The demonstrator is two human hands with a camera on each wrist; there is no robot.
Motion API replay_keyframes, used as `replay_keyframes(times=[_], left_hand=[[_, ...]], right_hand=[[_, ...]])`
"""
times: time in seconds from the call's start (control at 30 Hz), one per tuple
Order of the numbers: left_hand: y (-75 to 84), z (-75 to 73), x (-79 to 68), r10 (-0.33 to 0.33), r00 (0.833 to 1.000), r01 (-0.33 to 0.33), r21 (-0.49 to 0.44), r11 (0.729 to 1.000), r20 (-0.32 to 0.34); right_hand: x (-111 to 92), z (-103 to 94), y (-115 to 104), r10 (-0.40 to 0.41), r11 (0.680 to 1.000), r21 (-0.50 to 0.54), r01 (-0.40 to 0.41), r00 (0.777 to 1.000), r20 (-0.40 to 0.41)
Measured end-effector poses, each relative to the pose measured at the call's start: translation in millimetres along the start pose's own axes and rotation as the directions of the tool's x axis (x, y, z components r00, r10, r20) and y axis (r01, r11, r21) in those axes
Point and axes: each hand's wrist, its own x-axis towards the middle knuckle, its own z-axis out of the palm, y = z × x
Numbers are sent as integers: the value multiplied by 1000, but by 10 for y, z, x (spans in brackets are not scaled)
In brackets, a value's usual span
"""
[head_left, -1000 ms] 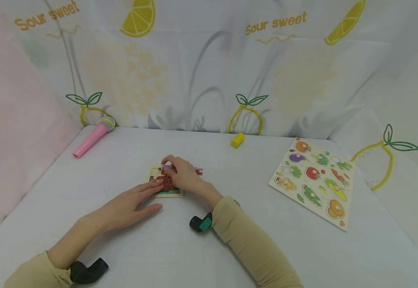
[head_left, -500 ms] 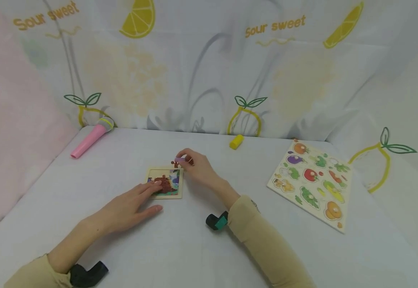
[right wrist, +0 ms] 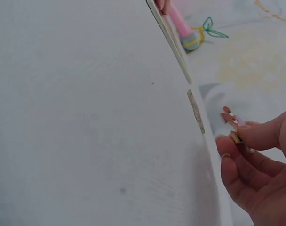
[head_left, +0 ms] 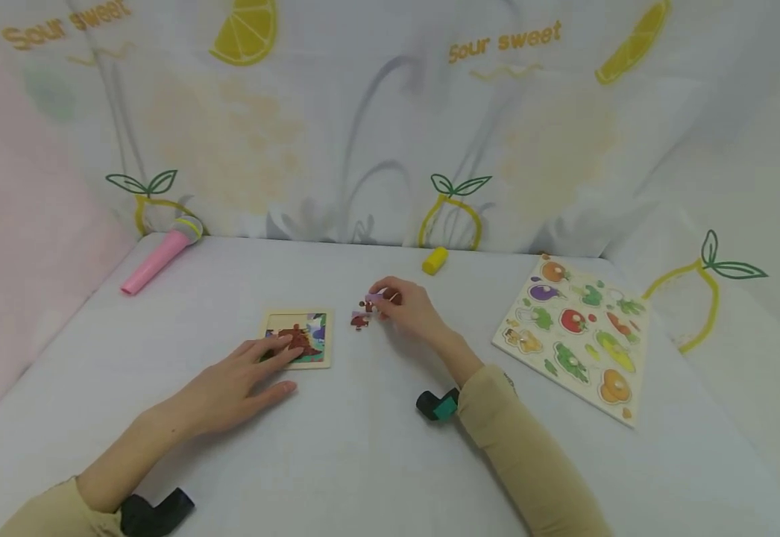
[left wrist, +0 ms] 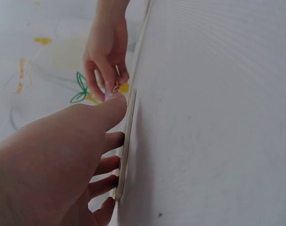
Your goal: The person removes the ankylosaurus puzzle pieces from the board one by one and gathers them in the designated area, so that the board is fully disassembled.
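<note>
A small square jigsaw puzzle [head_left: 329,350] in a pale wooden frame lies on the table, its picture a brown animal on a coloured ground. My left hand [head_left: 229,388] rests on it with fingers spread, covering its lower left part. A bare pale patch shows at the upper left inside the frame. To the right, my right hand [head_left: 413,309] pinches a brown and purple puzzle piece [right wrist: 239,121] between thumb and fingers. Below those fingertips a second puzzle piece [head_left: 360,320] lies flat on the white cloth; the right wrist view shows it edge-on.
A wooden vegetable puzzle board [head_left: 571,339] lies at the right. Near the back edge stand out a yellow cylinder-like block [head_left: 435,261] and, far left, a pink toy microphone [head_left: 162,256]. A printed white curtain [head_left: 329,112] hangs behind the table.
My right hand has moved right, away from the framed puzzle, carrying a piece. A loose piece now shows on the cloth beside the frame. My left hand stays on the puzzle.
</note>
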Motion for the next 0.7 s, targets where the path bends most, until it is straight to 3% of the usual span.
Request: replay_keyframes(times=[0.23, 0.7], left_hand=[[-28, 18, 1, 45, 999, -45, -41, 998, -6], [-33, 6, -15, 54, 998, -53, -60, 997, 11]], right_hand=[[27, -37, 25, 24, 996, -85, -22, 1000, 15], [10, -60, 81, 50, 993, -111, -44, 997, 61]])
